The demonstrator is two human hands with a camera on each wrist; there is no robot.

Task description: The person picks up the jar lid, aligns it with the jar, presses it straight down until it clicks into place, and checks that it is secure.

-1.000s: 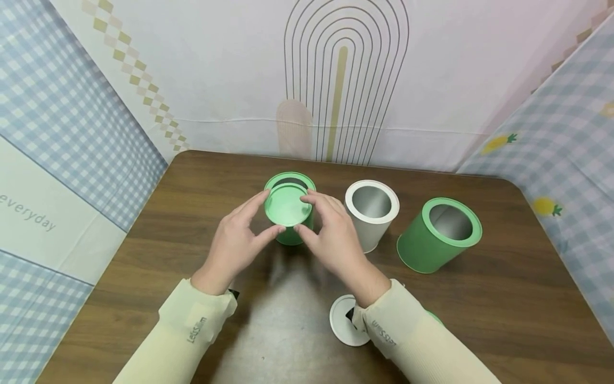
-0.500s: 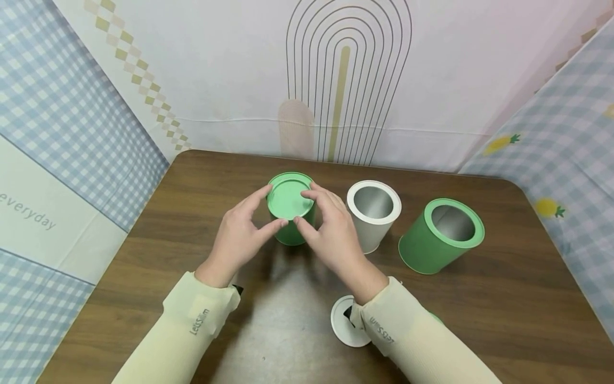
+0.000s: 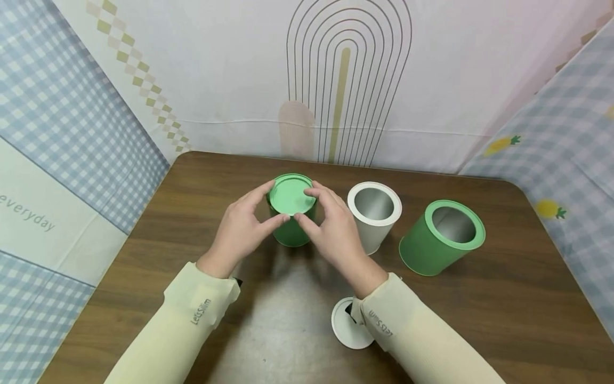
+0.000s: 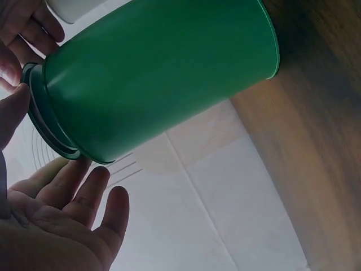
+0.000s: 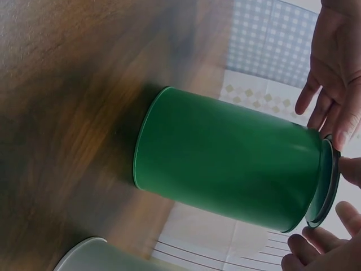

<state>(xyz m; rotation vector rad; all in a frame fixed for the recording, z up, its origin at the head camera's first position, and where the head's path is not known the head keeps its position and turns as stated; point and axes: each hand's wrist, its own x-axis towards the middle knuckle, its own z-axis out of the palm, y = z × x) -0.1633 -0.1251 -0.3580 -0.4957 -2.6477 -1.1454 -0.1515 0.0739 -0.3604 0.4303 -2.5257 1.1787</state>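
Between both hands is a round green lid (image 3: 291, 196) at the mouth of a green canister (image 3: 292, 233), which stands upright on the table. My left hand (image 3: 242, 221) holds the lid's left and near edge, thumb at the front. On the other side my right hand (image 3: 336, 226) holds the right and near edge, its thumb tip close to the left thumb. In the left wrist view the lid's rim (image 4: 52, 134) sits tilted, with a gap between it and the canister's top (image 4: 101, 113). The right wrist view also shows the lid (image 5: 326, 189) standing partly proud of the canister.
An open white canister (image 3: 371, 234) stands just right of my right hand. Farther right is another open green canister (image 3: 427, 248). A white lid (image 3: 347, 328) lies on the wooden table (image 3: 158, 256), partly under my right sleeve. Printed cloth (image 3: 230, 80) hangs behind the table.
The lid has moved back and slightly up in the head view, from overhanging the canister's near side to covering its opening. Both hands have moved with it, keeping their hold.
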